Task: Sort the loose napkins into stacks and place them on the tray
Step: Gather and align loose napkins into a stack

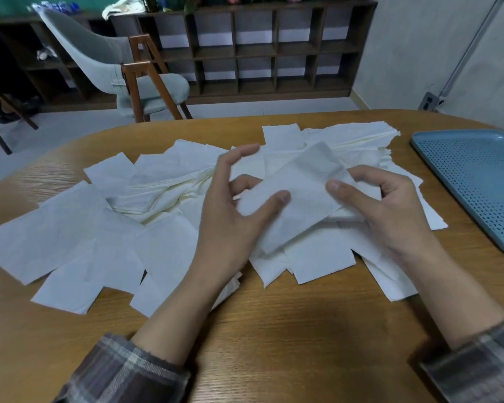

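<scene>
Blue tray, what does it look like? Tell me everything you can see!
The tray is light blue and looks like plastic, with a smooth raised rim, a rounded corner and a floor dotted with tiny holes. It lies flat on the wooden table at the right, partly cut off by the picture's edge. The napkins lie left of it, not touching.

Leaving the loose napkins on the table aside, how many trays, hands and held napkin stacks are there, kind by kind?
Blue tray: 1
Hands: 2, left hand and right hand
Held napkin stack: 1
Total: 4
</scene>
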### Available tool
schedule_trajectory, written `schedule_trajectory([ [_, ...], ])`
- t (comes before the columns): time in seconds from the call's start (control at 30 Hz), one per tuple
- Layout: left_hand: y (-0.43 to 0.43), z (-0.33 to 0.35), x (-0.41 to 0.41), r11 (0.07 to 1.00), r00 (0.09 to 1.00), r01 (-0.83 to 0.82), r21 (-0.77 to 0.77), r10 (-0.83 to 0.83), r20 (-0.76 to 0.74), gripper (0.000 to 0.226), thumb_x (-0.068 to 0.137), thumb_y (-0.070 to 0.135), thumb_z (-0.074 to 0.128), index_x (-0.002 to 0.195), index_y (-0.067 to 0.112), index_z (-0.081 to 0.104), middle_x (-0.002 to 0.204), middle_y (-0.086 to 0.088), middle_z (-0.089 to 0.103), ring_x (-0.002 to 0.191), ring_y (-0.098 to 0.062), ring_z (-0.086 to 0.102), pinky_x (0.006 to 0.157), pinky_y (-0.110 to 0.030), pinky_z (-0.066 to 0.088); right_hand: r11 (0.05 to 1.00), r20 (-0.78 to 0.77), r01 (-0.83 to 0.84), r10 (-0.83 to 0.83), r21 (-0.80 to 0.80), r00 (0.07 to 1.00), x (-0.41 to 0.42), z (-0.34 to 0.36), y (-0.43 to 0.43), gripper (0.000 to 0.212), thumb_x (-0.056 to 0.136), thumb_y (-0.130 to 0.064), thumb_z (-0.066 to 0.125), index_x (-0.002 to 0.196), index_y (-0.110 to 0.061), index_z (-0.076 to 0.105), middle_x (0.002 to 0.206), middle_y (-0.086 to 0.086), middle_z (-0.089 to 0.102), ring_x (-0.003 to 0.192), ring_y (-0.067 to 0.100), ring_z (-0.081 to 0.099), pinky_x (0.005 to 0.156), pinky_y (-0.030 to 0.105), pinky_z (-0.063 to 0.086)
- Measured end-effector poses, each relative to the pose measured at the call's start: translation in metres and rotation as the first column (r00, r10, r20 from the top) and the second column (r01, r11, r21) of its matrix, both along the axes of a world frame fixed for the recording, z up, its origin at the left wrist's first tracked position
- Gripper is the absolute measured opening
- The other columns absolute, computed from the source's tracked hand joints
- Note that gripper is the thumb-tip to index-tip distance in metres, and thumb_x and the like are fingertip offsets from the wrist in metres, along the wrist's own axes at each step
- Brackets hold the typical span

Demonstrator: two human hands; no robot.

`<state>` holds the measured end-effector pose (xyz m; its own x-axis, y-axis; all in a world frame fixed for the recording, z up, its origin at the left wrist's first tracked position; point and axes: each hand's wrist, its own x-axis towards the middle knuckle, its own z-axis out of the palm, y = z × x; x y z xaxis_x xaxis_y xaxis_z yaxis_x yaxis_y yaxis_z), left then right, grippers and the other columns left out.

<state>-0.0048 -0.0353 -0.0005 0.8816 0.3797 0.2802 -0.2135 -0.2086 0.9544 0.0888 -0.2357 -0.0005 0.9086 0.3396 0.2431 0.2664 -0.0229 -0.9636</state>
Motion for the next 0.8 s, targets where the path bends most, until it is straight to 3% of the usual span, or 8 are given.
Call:
schedule_trajectory([
  [0.07, 0.0054, 0.0020, 0.0012, 0.998, 0.998, -0.057, 0.022, 0.056, 0.030, 0.051, 0.088, 0.021, 0.087, 0.130, 0.030, 0.060, 0.089, 0.000, 0.077, 0.091, -0.010, 0.075, 0.069, -0.024, 0.058, 0.999, -0.049, -0.030, 0.028, -0.026, 0.998, 0.0021, -0.0006, -0.0016, 0.010, 0.090, -0.023, 0.077, 0.098, -0.017, 0.080, 0.107, -0.003, 0.081, 0.103, 0.017, 0.076, 0.094, 0.039, 0.058],
  [0.13, 0.0088, 0.0034, 0.0017, 0.998, 0.997, -0.062, 0.018, 0.062, 0.046, 0.039, 0.088, 0.015, 0.087, 0.120, 0.022, 0.066, 0.089, 0.001, 0.077, 0.084, -0.010, 0.074, 0.061, -0.015, 0.050, 0.994, -0.063, -0.095, 0.092, -0.046, 0.994, 0.0040, -0.0018, -0.0026, 0.019, 0.091, -0.025, 0.078, 0.110, -0.023, 0.077, 0.116, -0.004, 0.078, 0.110, 0.020, 0.074, 0.101, 0.046, 0.055],
  [0.23, 0.0102, 0.0026, 0.0025, 0.999, 0.999, -0.030, 0.032, 0.029, 0.045, 0.031, 0.087, 0.012, 0.087, 0.111, 0.020, 0.068, 0.100, 0.002, 0.078, 0.087, -0.012, 0.075, 0.060, -0.015, 0.049, 0.977, -0.111, -0.215, 0.212, -0.014, 0.971, 0.0051, -0.0034, -0.0026, 0.051, 0.088, -0.028, 0.078, 0.134, -0.037, 0.061, 0.131, -0.007, 0.071, 0.121, 0.020, 0.068, 0.099, 0.042, 0.055],
  [0.3, 0.0094, 0.0009, 0.0029, 0.998, 1.000, -0.016, 0.058, 0.015, 0.017, 0.031, 0.087, 0.014, 0.087, 0.109, 0.025, 0.069, 0.097, 0.005, 0.078, 0.090, -0.011, 0.074, 0.064, -0.017, 0.051, 0.962, -0.104, -0.274, 0.272, -0.009, 0.957, 0.0044, -0.0035, -0.0020, 0.061, 0.086, -0.026, 0.075, 0.142, -0.041, 0.054, 0.137, -0.007, 0.067, 0.125, 0.019, 0.066, 0.098, 0.036, 0.054],
  [0.37, 0.0082, 0.0002, 0.0028, 0.998, 1.000, -0.007, 0.068, 0.007, -0.002, 0.033, 0.087, 0.016, 0.087, 0.111, 0.029, 0.070, 0.091, 0.006, 0.077, 0.090, -0.011, 0.073, 0.067, -0.017, 0.051, 0.951, -0.083, -0.306, 0.303, -0.033, 0.949, 0.0039, -0.0042, -0.0016, 0.066, 0.087, -0.025, 0.075, 0.146, -0.043, 0.050, 0.141, -0.006, 0.063, 0.128, 0.019, 0.064, 0.100, 0.039, 0.054],
  [0.53, 0.0085, -0.0014, 0.0037, 0.998, 1.000, 0.017, 0.061, -0.017, -0.010, 0.036, 0.086, 0.016, 0.088, 0.114, 0.030, 0.071, 0.087, 0.002, 0.078, 0.088, -0.016, 0.074, 0.071, -0.023, 0.054, 0.946, -0.084, -0.321, 0.317, -0.052, 0.945, 0.0020, -0.0031, -0.0008, 0.072, 0.087, -0.028, 0.076, 0.148, -0.051, 0.046, 0.143, -0.005, 0.061, 0.129, 0.022, 0.063, 0.105, 0.045, 0.052],
  [0.7, 0.0091, -0.0009, 0.0046, 0.996, 1.000, 0.011, 0.085, -0.010, -0.011, 0.036, 0.086, 0.017, 0.088, 0.116, 0.028, 0.072, 0.085, 0.003, 0.078, 0.082, -0.011, 0.072, 0.067, -0.015, 0.049, 0.948, -0.101, -0.314, 0.307, -0.055, 0.946, 0.0012, -0.0013, -0.0004, 0.070, 0.091, -0.028, 0.080, 0.147, -0.052, 0.047, 0.142, -0.006, 0.062, 0.127, 0.021, 0.064, 0.106, 0.048, 0.052],
  [0.8, 0.0095, -0.0034, 0.0043, 0.997, 1.000, 0.002, 0.079, -0.002, -0.009, 0.038, 0.085, 0.019, 0.089, 0.117, 0.029, 0.071, 0.087, 0.003, 0.077, 0.082, -0.012, 0.071, 0.069, -0.019, 0.051, 0.959, -0.080, -0.278, 0.273, -0.058, 0.959, -0.0004, -0.0005, 0.0018, 0.062, 0.096, -0.020, 0.071, 0.145, -0.051, 0.050, 0.139, -0.009, 0.065, 0.124, 0.018, 0.066, 0.105, 0.048, 0.054],
])
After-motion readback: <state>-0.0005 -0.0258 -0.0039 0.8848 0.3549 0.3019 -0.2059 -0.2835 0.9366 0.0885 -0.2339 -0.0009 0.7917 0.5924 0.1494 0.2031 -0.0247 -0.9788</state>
